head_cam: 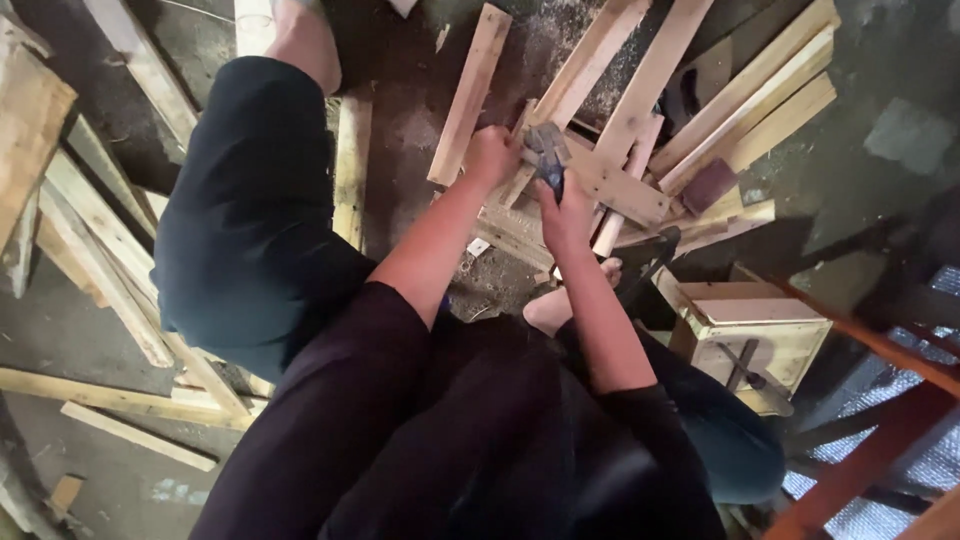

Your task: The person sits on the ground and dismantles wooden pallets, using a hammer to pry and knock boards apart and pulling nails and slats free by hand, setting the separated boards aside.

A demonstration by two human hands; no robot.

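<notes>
I look straight down at my body, crouched over a pile of pale wooden slats [610,185] on a dark, sawdust-strewn floor. My right hand [567,215] grips the blue handle of a metal hand tool [548,150], whose grey head rests on the slats. My left hand [490,155] is closed around the end of a narrow wooden slat [515,175] right beside the tool head. A bare foot [560,300] shows just below my right forearm.
Long planks [470,95] fan out beyond my hands, and more boards [95,250] lie at the left. A small wooden box [750,335] with a hammer on it stands at the right. Orange metal bars [880,430] cross the lower right corner.
</notes>
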